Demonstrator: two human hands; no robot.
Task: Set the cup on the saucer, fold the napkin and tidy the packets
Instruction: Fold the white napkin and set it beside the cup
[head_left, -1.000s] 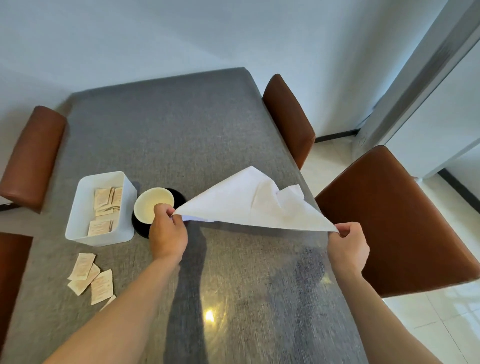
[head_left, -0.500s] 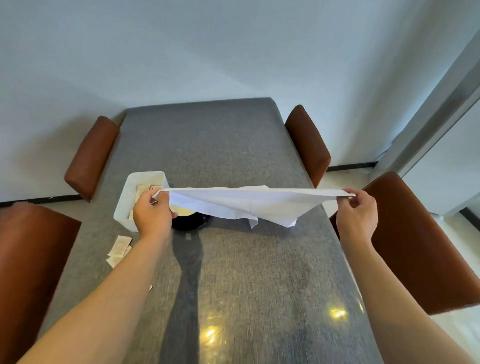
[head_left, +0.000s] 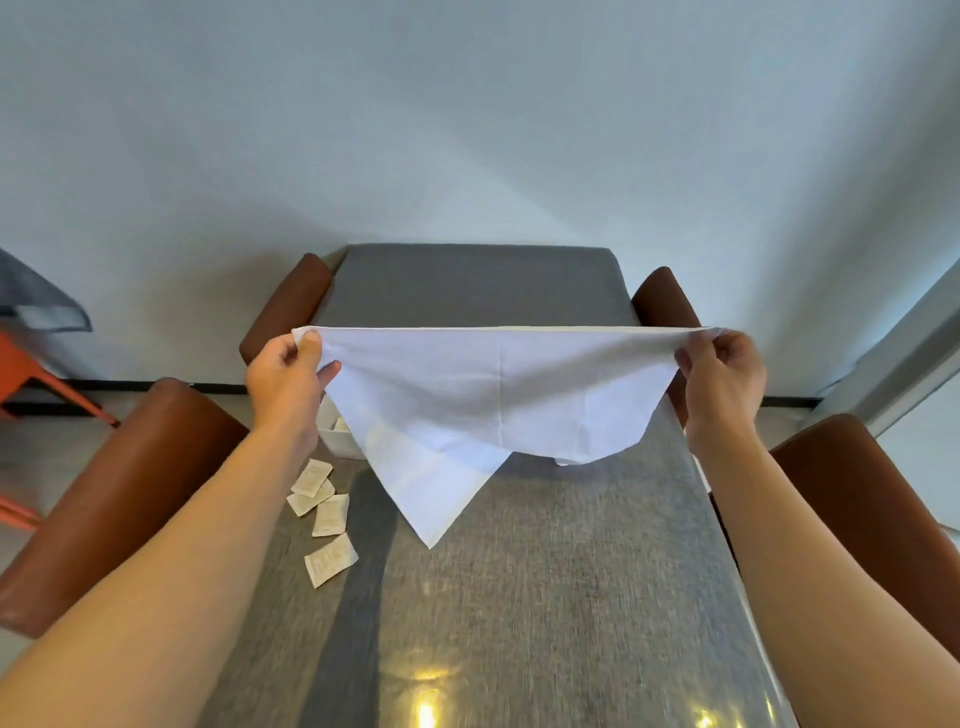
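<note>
One long grey table (head_left: 545, 597) runs away from me toward the wall, and I count four brown chairs (head_left: 857, 519) at it, two on each side. An orange frame (head_left: 31, 374) stands off to the far left.

Above the table I hold one white napkin (head_left: 483, 405), stretched taut along its top edge, its body hanging down to a point near the middle of the table without clearly touching it. A crease runs straight down its centre. My left hand (head_left: 285, 384) pinches the left corner between thumb and closed fingers; my right hand (head_left: 722, 379) pinches the right corner the same way, fingers curled tight over the cloth.

Behind the napkin's left part one white bin (head_left: 337, 441) peeks out, mostly hidden, with a packet or so showing inside.

On the table near my left forearm lie four loose pale packets (head_left: 324, 512), three of them overlapping and one just apart, nearer to me. They carry faint print, too blurred to read.

The cup and saucer are hidden behind the napkin.
</note>
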